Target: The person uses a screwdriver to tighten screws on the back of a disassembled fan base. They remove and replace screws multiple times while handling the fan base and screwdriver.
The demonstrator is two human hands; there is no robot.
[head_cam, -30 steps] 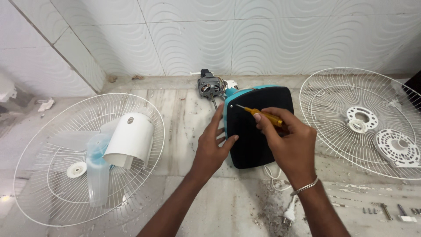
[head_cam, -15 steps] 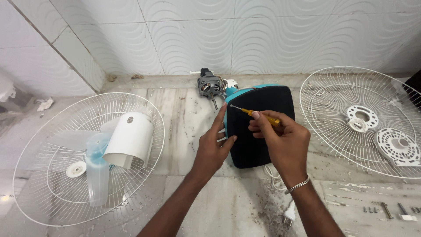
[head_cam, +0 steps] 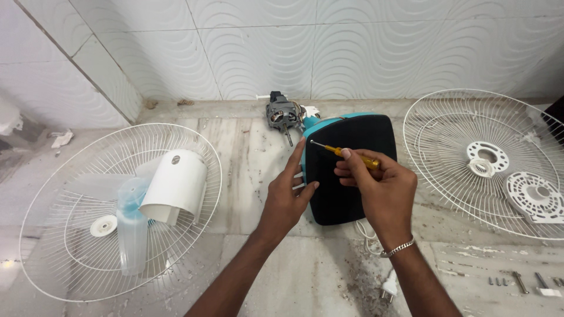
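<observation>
A black fan base with a teal rim [head_cam: 352, 158] lies on the stone floor with its underside up. My left hand [head_cam: 286, 194] rests against its left edge, fingers spread and pressing on it. My right hand [head_cam: 382, 191] grips a yellow-handled screwdriver [head_cam: 346, 154], whose tip touches the base's upper left corner. The bare fan motor [head_cam: 281, 114] with its shaft sticks out behind the base near the wall.
A white wire fan guard [head_cam: 117, 211] at left holds a translucent blade [head_cam: 132, 223] and a white motor cover [head_cam: 176, 185]. Another guard [head_cam: 487, 158] lies at right with white plastic rings [head_cam: 534, 196]. Loose screws [head_cam: 517, 282] and a white plug [head_cam: 388, 287] lie in front.
My right hand has shifted left and the screwdriver tip has moved toward the base's upper left corner. My left hand stays on the base's edge.
</observation>
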